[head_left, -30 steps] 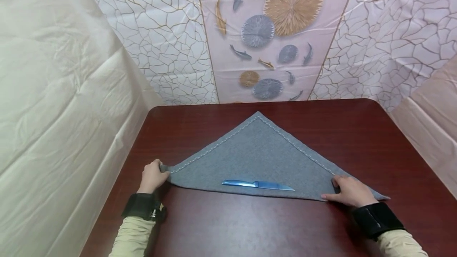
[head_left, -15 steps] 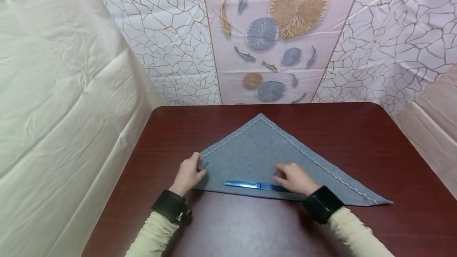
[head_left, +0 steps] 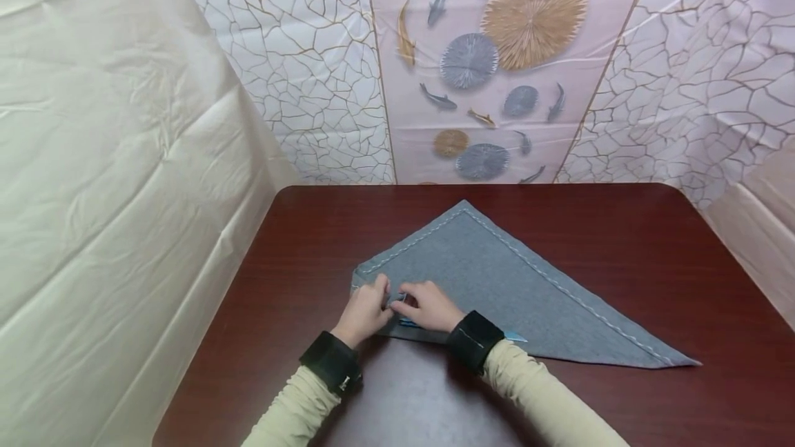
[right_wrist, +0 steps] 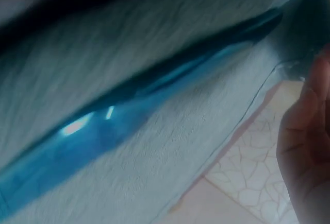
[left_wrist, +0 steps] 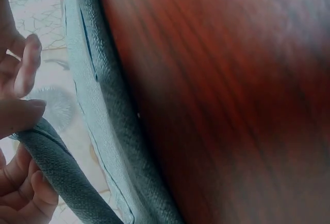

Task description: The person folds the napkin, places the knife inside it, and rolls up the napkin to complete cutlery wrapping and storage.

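A grey cloth (head_left: 497, 281) with pale stitching along two edges lies on the table, its left end turned inward. My left hand (head_left: 363, 312) pinches that turned end; in the left wrist view the thumb and fingers close on the rolled cloth (left_wrist: 64, 175). Right beside it is my right hand (head_left: 430, 305), thumb and index fingertip apart, fingers loosely bent. A shiny blue table knife (right_wrist: 108, 126) lies along the cloth's near edge. In the head view my right hand and wrist hide most of it, leaving the blade tip.
The dark red table (head_left: 596, 219) extends round the cloth. Behind it hangs a patterned backdrop (head_left: 484, 74), with a cream sheet (head_left: 124, 192) at the left. Black bands (head_left: 476, 341) circle both wrists.
The cloth's left end has been carried inward by my left hand. My right hand has let go of the right side and moved left across the knife to the left hand.
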{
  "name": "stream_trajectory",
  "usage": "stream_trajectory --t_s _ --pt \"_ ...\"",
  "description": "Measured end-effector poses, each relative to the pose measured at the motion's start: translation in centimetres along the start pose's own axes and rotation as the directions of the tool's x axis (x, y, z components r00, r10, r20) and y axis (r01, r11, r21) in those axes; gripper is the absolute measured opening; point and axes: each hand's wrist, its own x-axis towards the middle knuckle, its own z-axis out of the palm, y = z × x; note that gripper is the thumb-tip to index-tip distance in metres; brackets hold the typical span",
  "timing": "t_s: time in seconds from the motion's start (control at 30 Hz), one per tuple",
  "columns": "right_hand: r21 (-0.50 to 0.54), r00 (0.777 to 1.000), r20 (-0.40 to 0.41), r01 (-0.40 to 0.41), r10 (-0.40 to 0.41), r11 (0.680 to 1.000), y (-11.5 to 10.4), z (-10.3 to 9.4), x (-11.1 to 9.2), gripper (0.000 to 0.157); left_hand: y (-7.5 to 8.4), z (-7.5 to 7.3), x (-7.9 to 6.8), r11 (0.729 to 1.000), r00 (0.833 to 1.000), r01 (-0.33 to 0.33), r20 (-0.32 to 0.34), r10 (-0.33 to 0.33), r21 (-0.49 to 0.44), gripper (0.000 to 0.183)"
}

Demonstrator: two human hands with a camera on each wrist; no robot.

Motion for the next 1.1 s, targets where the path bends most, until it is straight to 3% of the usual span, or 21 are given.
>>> stream_trajectory --t_s 0.13,0.27,0.37,0.7,1.1 --pt "-0.004 0.995 -0.096 -0.007 0.007 1.0 0.1 0.5 0.2 0.011 0.3 0.2 -0.1 1.0 1.0 0.009 0.018 -0.009 -0.03 0.036" --pt "0.021 0.989 -0.149 -0.025 0.028 0.999 0.2 0.5 0.1 0.007 0.2 0.1 -0.2 0.998 0.998 0.018 0.067 -0.014 -0.056 0.036" --pt "0.041 0.984 -0.175 -0.033 0.04 0.999 0.1 0.1 -0.3 0.013 -0.1 -0.1 -0.5 0.999 0.995 0.026 0.101 -0.022 -0.033 0.038" --pt "0.045 0.966 -0.258 0.013 -0.001 0.999 -0.1 -2.9 -2.4 0.017 -1.7 -0.8 -1.8 0.996 0.976 0.083 0.203 -0.084 0.013 0.034" --pt "0.044 0.937 -0.348 -0.01 0.025 0.999 0.0 -6.4 -5.0 0.021 -1.6 0.0 -2.1 0.994 0.947 0.105 0.302 -0.109 0.029 0.031"
